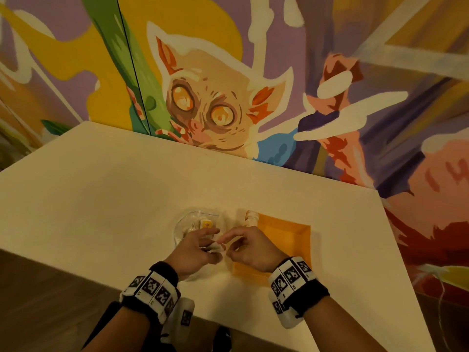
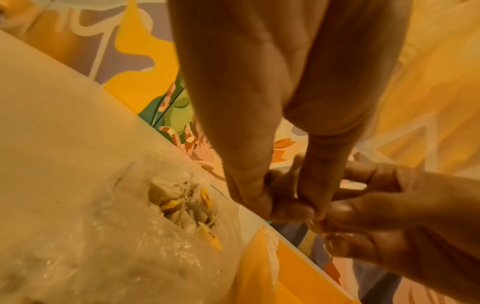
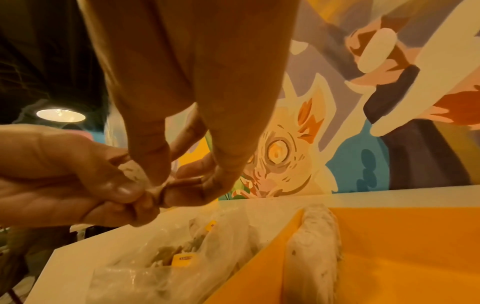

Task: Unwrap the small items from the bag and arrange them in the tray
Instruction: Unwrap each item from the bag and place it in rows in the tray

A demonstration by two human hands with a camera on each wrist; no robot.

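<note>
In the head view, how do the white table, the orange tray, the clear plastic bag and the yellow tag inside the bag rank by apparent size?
1. White table
2. Orange square tray
3. Clear plastic bag; hands partly cover it, so tray versus bag is uncertain
4. Small yellow tag

- The small yellow paper tag [image 3: 184, 260] inside the crumpled clear plastic bag [image 3: 145, 275] carried a short dark printed word in the right wrist view, too blurred to read.
- A second yellow tag [image 3: 211, 225] further back in that bag showed only a dark speck at its edge, not legible.
- From the head view, the yellow tag [image 1: 206, 224] in the bag bore a reddish oval mark, no letters made out.
- The black-and-white square-patterned marker blocks on the wristbands [image 1: 152, 288] were coded patterns, with tiny characters beneath them too small to read.
- The painted mural wall [image 1: 451, 174] had pale strokes at the far right that looked like letters, but not readable.
</note>
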